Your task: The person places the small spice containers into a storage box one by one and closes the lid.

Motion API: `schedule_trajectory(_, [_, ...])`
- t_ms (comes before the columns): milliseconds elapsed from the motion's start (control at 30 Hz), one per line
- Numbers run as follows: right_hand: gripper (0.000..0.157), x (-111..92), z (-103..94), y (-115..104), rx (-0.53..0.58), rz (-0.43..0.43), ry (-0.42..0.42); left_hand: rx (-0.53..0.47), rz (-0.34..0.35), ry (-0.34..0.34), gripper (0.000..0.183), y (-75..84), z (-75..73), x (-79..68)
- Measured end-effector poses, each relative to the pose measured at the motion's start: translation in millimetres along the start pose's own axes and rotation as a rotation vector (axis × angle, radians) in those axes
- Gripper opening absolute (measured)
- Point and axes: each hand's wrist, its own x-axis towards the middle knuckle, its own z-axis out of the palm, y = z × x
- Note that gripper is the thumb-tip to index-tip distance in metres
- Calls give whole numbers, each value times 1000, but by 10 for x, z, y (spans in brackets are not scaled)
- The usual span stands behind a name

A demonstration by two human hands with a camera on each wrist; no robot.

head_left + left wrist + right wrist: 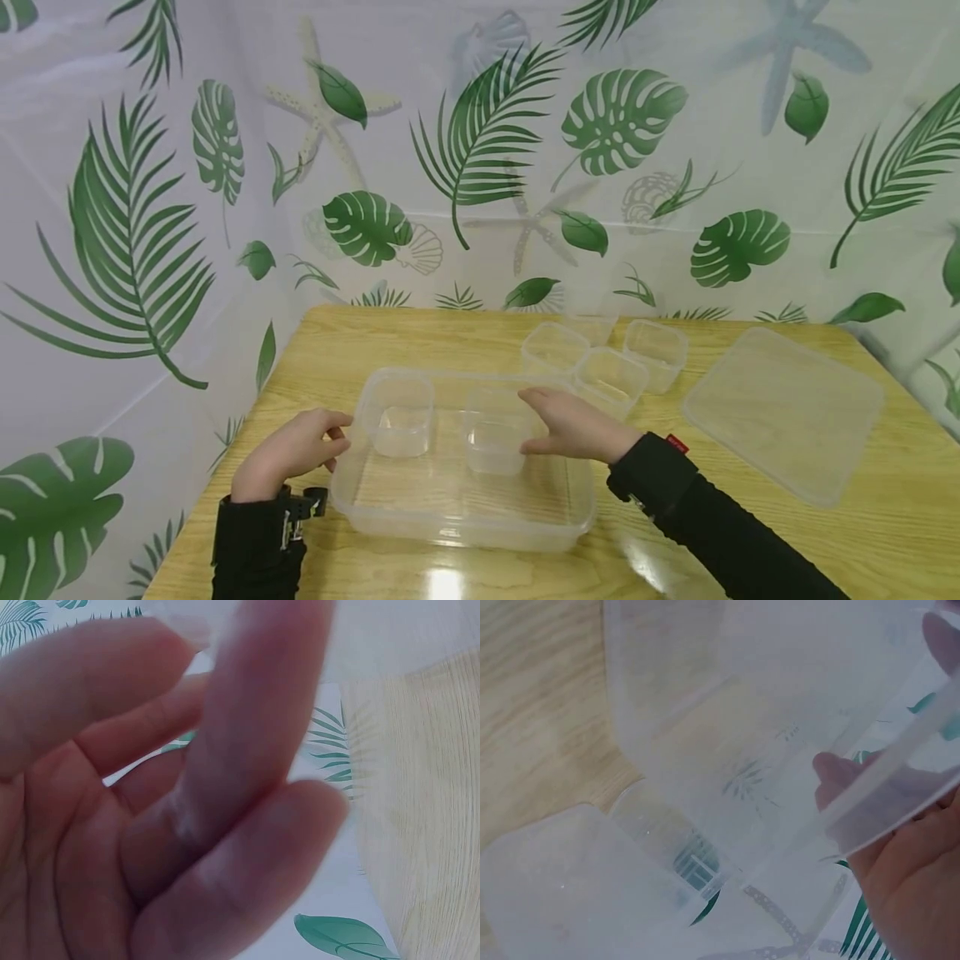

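A large clear plastic box [450, 529] lies on the table, with two small clear containers inside. One small container [402, 442] is toward the left end; the other [491, 454] is right of centre. My right hand [566, 425] holds this second one at its right side, thumb nearer me and fingers farther back. In the right wrist view, the fingers [844, 787] show through translucent plastic. Beside the large box's left wall is my left hand [303, 450], fingers loosely bent and nothing in them. The left wrist view shows its fingers [247, 712] up close; whether they touch the wall is unclear.
Several small clear containers stand behind the large box, including one [656, 354] at the right and one [611, 379] in front. A flat clear lid [787, 417] lies on the wooden table [300, 550] at the right. A leaf-print sheet [480, 275] hangs behind.
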Motion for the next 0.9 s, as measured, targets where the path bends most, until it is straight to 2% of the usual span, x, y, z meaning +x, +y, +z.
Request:
schedule_trajectory(300, [71, 195, -41, 27, -22, -17, -77, -18, 17, -1, 39, -35, 0, 12])
schedule_trajectory(600, [71, 309, -23, 14, -30, -31, -85, -30, 15, -3, 39, -58, -1, 24])
schedule_trajectory(733, [71, 345, 15, 25, -35, -54, -60, -32, 6, -2, 39, -54, -1, 21])
schedule_trajectory(900, [66, 371, 56, 12, -84, -125, 6, -39, -13, -5, 41, -37, -7, 9])
